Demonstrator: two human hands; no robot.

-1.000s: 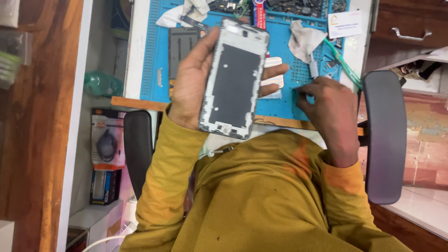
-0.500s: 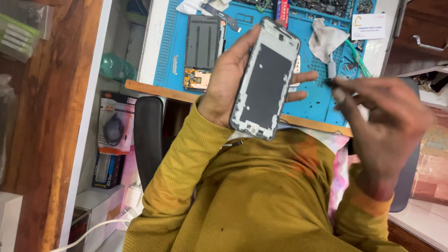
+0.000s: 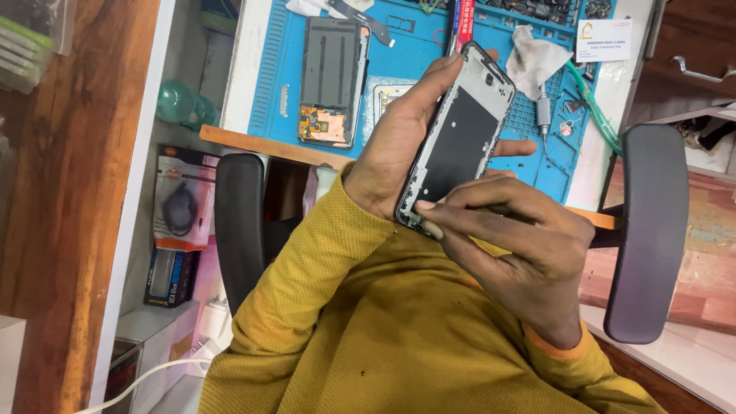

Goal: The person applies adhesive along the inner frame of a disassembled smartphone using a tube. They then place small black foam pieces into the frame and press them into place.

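Right hand (image 3: 514,245) has reached the upright, right-tilted phone frame (image 3: 458,138).

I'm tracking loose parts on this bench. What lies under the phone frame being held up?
Below the phone frame, the blue work mat shows, with a small module partly visible. The left hand and frame cover the rest of it.

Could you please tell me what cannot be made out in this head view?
- Tool tip: the right hand covers it where the fingers meet the phone frame.
- Frame's far face: turned away, against the left hand.
- Parts at the blue mat top: cut off by the edge, too small.
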